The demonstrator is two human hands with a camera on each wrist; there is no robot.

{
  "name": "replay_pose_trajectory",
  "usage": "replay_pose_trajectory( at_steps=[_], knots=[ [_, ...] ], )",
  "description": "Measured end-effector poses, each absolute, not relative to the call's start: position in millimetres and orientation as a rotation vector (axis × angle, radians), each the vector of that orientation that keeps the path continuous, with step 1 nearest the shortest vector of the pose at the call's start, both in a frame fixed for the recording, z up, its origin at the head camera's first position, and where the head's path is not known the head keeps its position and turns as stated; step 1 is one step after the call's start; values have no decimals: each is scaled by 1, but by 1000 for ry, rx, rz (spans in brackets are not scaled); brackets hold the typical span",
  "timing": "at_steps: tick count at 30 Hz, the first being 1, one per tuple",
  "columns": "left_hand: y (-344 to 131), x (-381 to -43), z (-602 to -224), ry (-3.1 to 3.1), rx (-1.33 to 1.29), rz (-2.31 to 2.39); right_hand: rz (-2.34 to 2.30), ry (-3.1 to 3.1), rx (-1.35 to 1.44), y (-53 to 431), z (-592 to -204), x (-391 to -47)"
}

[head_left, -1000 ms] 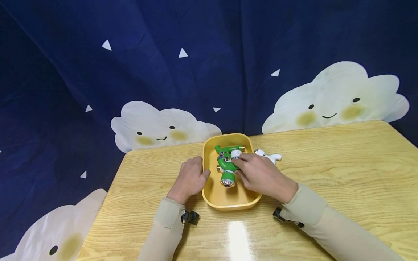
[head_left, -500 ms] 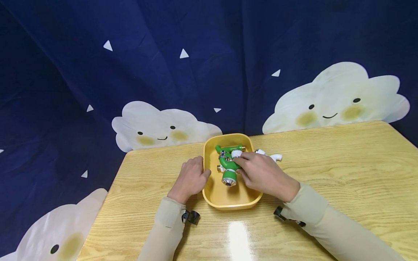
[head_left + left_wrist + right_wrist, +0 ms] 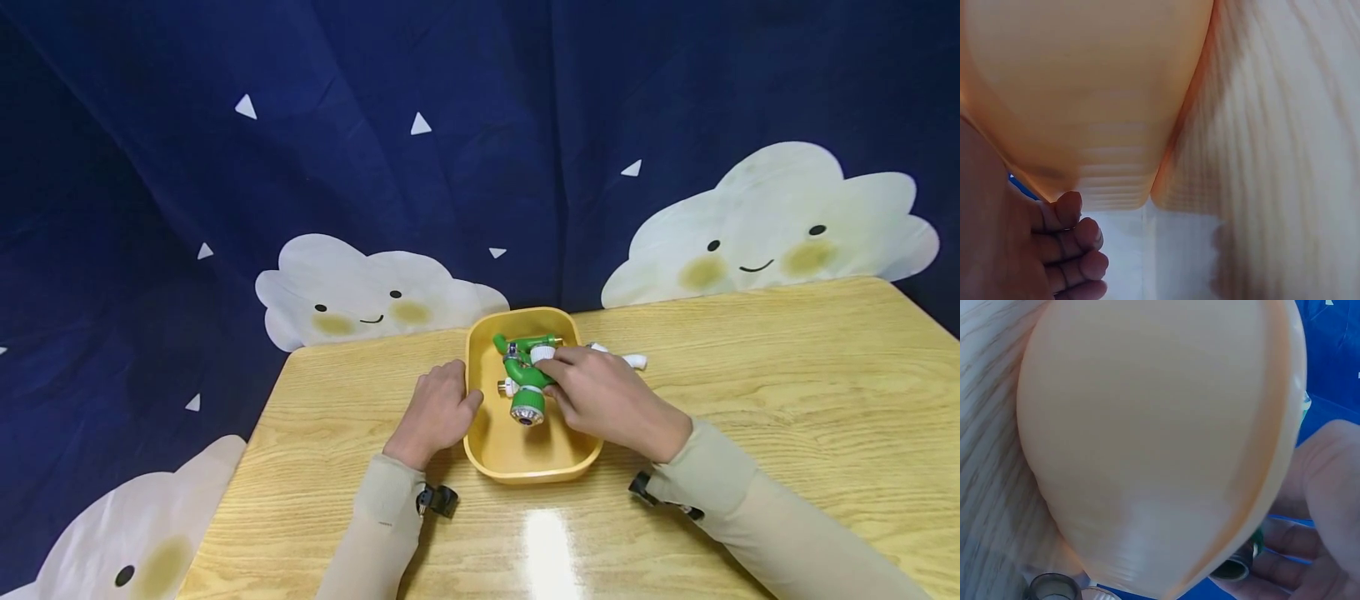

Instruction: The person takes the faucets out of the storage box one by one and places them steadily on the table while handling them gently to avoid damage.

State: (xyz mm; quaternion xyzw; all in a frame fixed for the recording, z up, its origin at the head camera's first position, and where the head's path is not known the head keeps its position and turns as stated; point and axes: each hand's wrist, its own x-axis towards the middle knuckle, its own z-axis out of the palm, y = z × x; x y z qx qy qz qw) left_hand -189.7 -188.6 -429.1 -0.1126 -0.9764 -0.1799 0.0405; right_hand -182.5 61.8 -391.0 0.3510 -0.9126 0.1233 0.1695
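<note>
A yellow plastic bin [image 3: 517,454] stands on the table, with green and white water taps inside. My right hand [image 3: 611,408] reaches over the bin's right rim and grips a green tap [image 3: 528,400], its chrome-ringed green end pointing toward me. Behind it lie another green tap [image 3: 536,341] and a white ribbed knob [image 3: 542,354]. My left hand [image 3: 435,412] holds the bin's left side, thumb over the rim. In the left wrist view its fingers [image 3: 1069,247] curl by the outer wall. In the right wrist view the bin wall hides most of the held tap.
A white tap [image 3: 636,362] lies on the table just right of the bin, partly behind my right hand. The wooden table [image 3: 787,400] backs onto a dark blue curtain [image 3: 465,150] printed with clouds. Black wrist cameras sit at both cuffs.
My right hand and the gripped green tap have shifted very slightly right, and the tap has turned a little. My left hand and the bin have stayed put.
</note>
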Motion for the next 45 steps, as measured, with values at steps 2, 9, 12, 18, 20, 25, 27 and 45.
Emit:
replay_pose_trajectory(
  at_steps=[2,9,12,18,20,25,27,45],
  knots=[
    [-189,-190,-429,-2988,-349,-541,354,-2592,996,62,-390,-182],
    [-188,-189,-429,-2996,-345,-533,355,-2576,990,65,-390,-183],
    [-188,-189,-429,-2998,-346,-533,352,-2568,992,65,-390,-184],
    [-188,-190,-428,-3002,-341,-534,349,-2559,1007,67,-389,-184],
    [-188,-189,-428,-3003,-338,-534,352,-2555,1008,67,-388,-184],
    [-188,-189,-429,-3001,-335,-544,357,-2557,1007,69,-386,-185],
    [-188,-189,-429,-3001,-333,-545,357,-2564,1007,69,-385,-185],
    [-187,-188,-428,-3012,-317,-553,400,-2581,977,74,-382,-187]
  ],
)
